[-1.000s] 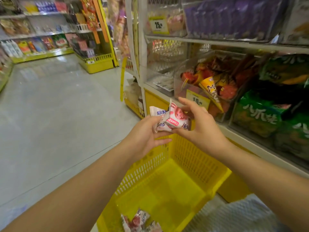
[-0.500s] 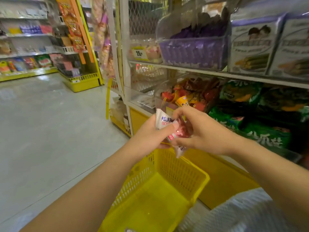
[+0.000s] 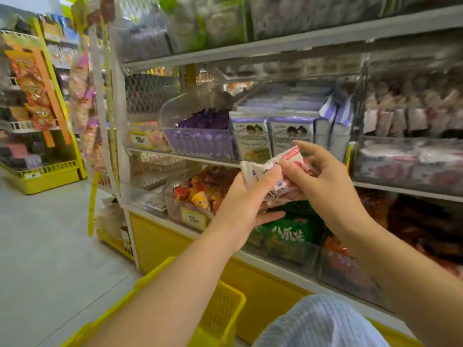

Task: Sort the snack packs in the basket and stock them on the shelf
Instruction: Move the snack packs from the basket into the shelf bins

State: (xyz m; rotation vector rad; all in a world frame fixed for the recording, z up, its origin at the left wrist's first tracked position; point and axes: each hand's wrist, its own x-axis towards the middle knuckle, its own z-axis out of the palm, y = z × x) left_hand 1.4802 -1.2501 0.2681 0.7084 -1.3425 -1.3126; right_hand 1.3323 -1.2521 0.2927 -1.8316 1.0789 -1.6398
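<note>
Both hands hold the small white-and-pink snack packs before the shelf's front edge. The left hand clamps them under its thumb, and the right hand pinches their right side, forefinger lifted. The yellow basket sits below.

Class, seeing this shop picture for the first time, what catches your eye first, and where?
At the centre, the left hand and right hand both grip pink-and-white snack packs in front of the shelf. A bright yellow basket sits below them; purple packs stand on the shelf behind.
</note>
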